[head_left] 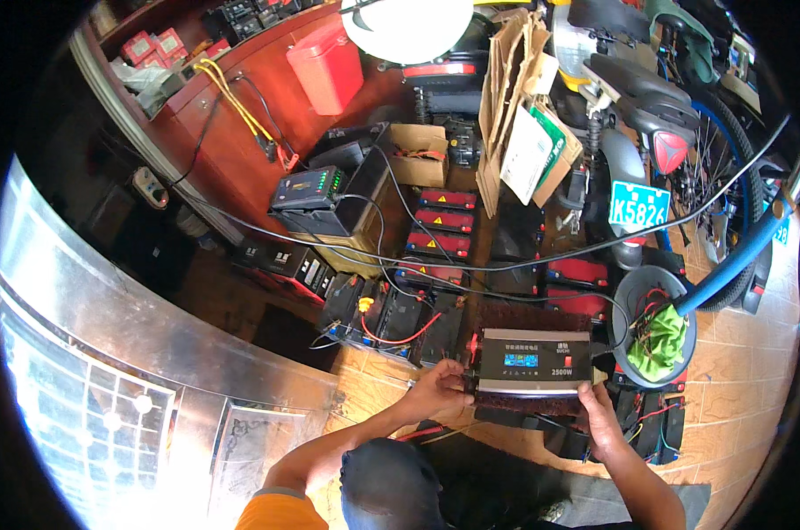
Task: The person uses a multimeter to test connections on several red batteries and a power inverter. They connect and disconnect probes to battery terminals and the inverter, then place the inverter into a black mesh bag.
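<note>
A dark box-shaped electrical unit (534, 360) with a small blue display and a red switch sits on a dark red mat (523, 318) on the floor. My left hand (442, 386) grips its left end. My right hand (598, 412) holds its lower right corner. Just behind it stand several black batteries (398, 320) joined by red wires, and rows of red-topped batteries (444, 221).
A grey bucket (640, 305) with a green cloth and wires stands at the right, beside a blue hose (735, 258). A charger (307, 190) sits on a box at the left, below a red wooden counter (241, 106). Parked scooters (656, 115) and cardboard (510, 97) fill the back.
</note>
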A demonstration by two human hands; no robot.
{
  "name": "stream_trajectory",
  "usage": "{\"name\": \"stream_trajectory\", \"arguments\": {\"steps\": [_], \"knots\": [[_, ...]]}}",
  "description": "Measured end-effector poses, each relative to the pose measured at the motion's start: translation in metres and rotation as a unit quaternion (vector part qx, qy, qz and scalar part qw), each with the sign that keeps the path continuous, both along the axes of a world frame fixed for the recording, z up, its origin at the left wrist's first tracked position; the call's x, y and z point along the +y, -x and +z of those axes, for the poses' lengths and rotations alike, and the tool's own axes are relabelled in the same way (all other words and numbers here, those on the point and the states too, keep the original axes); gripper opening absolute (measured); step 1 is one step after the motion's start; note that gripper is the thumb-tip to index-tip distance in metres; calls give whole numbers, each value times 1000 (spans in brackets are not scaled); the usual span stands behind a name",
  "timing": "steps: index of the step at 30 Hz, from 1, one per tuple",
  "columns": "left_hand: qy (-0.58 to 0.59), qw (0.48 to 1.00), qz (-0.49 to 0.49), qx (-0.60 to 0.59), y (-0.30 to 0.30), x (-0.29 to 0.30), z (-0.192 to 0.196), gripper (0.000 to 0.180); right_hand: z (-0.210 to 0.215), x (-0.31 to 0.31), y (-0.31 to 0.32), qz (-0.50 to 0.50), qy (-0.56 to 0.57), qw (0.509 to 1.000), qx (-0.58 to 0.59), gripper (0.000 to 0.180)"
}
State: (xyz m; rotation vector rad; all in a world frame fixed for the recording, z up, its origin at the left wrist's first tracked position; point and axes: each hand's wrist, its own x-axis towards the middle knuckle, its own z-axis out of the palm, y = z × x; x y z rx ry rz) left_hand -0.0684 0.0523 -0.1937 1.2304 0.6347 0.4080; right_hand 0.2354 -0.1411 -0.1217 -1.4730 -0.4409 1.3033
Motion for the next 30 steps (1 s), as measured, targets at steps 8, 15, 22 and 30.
{"name": "stream_trajectory", "arguments": {"steps": [8, 15, 22, 30], "knots": [[-7, 998, -56, 30, 1, 3, 6, 64, -5, -3, -4, -4, 7, 1000, 29, 89], [-28, 997, -59, 47, -2, 6, -7, 55, -15, -2, -9, 32, 2, 999, -2, 91], [104, 985, -99, -95, 15, 7, -14, 63, -4, 0, -4, -3, 14, 1000, 12, 67], [49, 998, -26, -5, 5, -11, -2, 40, 9, -3, -3, 61, 59, 996, 3, 84]]}}
